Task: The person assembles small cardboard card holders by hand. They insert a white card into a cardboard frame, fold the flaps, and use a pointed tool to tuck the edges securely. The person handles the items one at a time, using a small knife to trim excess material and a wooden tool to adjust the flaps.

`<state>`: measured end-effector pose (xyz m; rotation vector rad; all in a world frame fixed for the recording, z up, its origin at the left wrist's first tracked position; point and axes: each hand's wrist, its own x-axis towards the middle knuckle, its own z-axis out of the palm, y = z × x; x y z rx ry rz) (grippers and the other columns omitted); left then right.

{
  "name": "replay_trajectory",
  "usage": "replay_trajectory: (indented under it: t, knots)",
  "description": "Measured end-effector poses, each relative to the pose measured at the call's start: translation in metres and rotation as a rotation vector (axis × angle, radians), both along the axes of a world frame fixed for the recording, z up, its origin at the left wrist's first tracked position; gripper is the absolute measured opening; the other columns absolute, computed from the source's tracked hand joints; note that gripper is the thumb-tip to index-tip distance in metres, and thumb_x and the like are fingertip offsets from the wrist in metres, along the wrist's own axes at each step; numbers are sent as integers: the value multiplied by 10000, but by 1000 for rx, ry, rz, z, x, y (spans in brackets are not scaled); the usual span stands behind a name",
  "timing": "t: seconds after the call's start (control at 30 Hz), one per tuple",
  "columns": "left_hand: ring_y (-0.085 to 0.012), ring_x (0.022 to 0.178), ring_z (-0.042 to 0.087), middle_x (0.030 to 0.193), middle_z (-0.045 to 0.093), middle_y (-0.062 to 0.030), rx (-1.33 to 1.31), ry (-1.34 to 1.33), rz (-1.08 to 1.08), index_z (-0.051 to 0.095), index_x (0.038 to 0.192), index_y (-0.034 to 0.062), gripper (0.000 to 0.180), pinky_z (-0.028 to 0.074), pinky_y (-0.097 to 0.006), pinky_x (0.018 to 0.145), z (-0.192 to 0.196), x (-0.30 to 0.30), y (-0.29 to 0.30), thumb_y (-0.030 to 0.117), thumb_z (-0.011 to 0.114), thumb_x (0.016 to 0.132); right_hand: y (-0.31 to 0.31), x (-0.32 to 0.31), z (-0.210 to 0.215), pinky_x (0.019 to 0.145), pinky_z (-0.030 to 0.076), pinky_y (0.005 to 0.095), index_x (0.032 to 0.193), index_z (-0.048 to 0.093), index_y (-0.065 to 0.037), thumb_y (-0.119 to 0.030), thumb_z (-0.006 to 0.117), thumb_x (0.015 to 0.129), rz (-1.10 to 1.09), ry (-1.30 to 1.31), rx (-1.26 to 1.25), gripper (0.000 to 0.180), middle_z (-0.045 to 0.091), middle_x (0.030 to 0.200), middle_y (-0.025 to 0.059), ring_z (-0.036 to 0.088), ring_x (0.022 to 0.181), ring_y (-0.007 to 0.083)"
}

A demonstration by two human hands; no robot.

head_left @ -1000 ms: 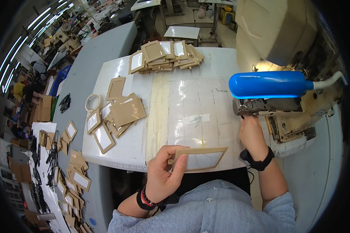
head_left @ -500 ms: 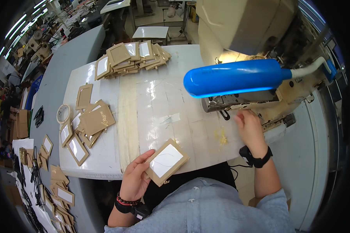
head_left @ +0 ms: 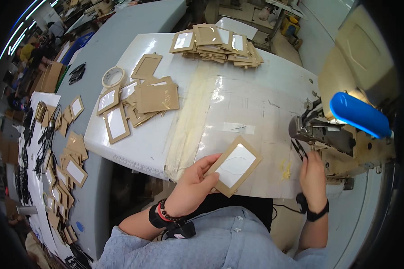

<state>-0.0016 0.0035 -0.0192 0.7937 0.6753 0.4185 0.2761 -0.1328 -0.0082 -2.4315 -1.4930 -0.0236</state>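
My left hand [head_left: 194,183] grips a tan card holder [head_left: 236,168] by its left edge, thumb on top. The holder is tilted above the near edge of the white table, and a thin loose thread curls across its white window. At the right, beside the sewing machine, my right hand [head_left: 313,177] has its fingers closed on slim black thread snips [head_left: 298,149] that point away from me. The fingertips are partly blurred. The sewing machine's arm end [head_left: 321,131] is just beyond the snips.
A stack of tan card holders [head_left: 220,42] sits on the far part of the table [head_left: 260,98]. A looser pile [head_left: 155,98] lies left, near a tape roll [head_left: 113,77]. A blue lamp [head_left: 359,114] overhangs the machine. More holders [head_left: 74,170] rest on the grey surface.
My view has swung right. My right hand has closed on the black snips, which lay beside it before. My left hand still holds the card holder, now further over the table.
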Motion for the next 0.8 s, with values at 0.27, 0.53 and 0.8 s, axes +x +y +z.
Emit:
replay_trajectory:
  t: [0.27,0.53,0.8]
  knots:
    - [-56,950,533,1194,561,-57,316,9,11,401,1363,-22,406,458,-207,783,-3,23,-4,75,452,972,-13,-79,41,607,478,265,960,569,23,-162,694,843,80,667,176,252,642,806,113,609,666,152]
    - [-48,924,535,1084,610,-68,349,28,35,425,1314,-41,349,450,-204,779,16,18,-8,127,449,1009,31,-90,30,437,437,328,754,565,-31,-393,745,795,265,223,295,406,589,613,98,595,510,268]
    - [-49,808,539,1006,629,-88,389,-4,139,408,1260,-13,276,447,-200,692,13,18,-13,88,430,1005,30,-109,27,438,390,266,867,557,-25,-319,795,769,208,497,425,390,526,600,43,499,470,158]
